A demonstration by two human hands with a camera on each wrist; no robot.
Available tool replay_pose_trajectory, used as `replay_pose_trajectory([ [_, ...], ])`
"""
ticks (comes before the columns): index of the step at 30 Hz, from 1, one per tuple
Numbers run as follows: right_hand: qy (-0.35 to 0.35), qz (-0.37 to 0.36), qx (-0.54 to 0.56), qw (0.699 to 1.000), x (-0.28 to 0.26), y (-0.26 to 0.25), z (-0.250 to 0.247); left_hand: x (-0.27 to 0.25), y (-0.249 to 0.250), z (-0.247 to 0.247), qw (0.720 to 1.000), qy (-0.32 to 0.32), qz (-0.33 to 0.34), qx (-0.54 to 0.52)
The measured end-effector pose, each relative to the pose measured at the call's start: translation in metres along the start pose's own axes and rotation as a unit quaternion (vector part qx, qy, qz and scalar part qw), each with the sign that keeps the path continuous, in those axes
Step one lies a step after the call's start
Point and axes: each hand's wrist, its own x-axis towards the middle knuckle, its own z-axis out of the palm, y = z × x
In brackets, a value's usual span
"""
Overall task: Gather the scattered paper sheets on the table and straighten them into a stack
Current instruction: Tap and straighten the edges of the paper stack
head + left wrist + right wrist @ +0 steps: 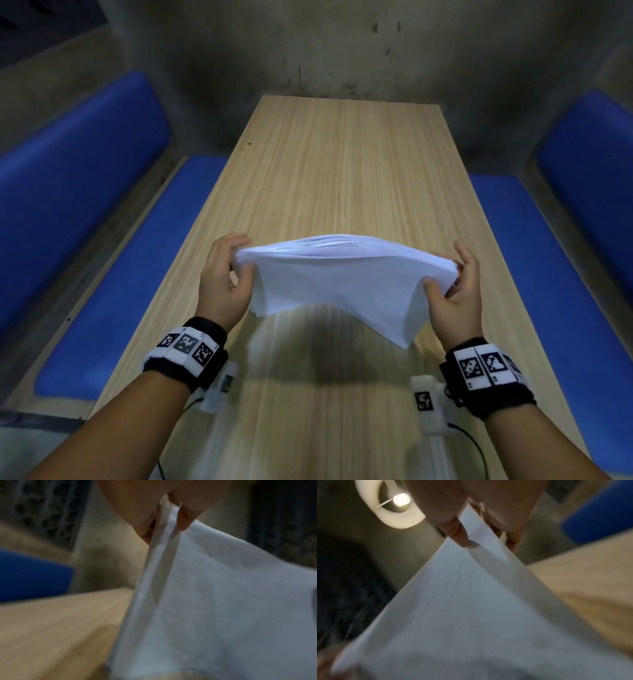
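Above table, limp white sheets

White paper sheets; light wood-grain table; blue seat cushions; black wristbands bore black-and-white square-code markers; grey stained wall.

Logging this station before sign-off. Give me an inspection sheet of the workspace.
Surface: wooden table, bare where visible.
Job's things: paper sheets gathered in one sagging bundle held above the table, edges uneven.
Clutter: nothing seen.
Hands: left hand pinches the bundle's left end; right hand grips its right end.
Cables: black cable runs from the white wrist camera.
Surroundings: blue benches on both sides, grey wall beyond.
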Motion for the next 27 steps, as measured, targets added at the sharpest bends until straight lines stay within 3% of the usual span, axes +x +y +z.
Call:
replay_pose_trajectory([
  [2, 0.002, 0.092, 0.099, 0.991, 0.004, 0.006, 0.005, -0.002, 0.002, 0.009, 0.977, -0.018, -0.151, -0.147],
  [3, 0.002, 0.109, 0.099, 0.989, 0.006, 0.01, 0.009, -0.003, 0.002, 0.015, 0.958, -0.028, -0.203, -0.199],
  [5, 0.002, 0.121, 0.093, 0.988, 0.01, 0.013, 0.014, -0.004, 0.003, 0.025, 0.947, -0.034, -0.242, -0.208],
  [11, -0.007, 0.038, 0.119, 0.992, 0.013, 0.004, -0.008, -0.007, 0.004, 0.011, 0.941, -0.011, -0.208, -0.266],
  [17, -0.006, 0.109, 0.106, 0.988, -0.001, 0.025, 0.001, -0.035, 0.003, 0.034, 0.933, -0.016, -0.27, -0.238],
  [24, -0.003, 0.063, 0.107, 0.992, -0.001, 0.013, -0.009, -0.028, 0.008, 0.02, 0.939, -0.001, -0.221, -0.262],
  [27, -0.013, 0.069, 0.063, 0.996, -0.004, 0.021, -0.006, -0.035, 0.001, 0.024, 0.934, -0.004, -0.252, -0.254],
])
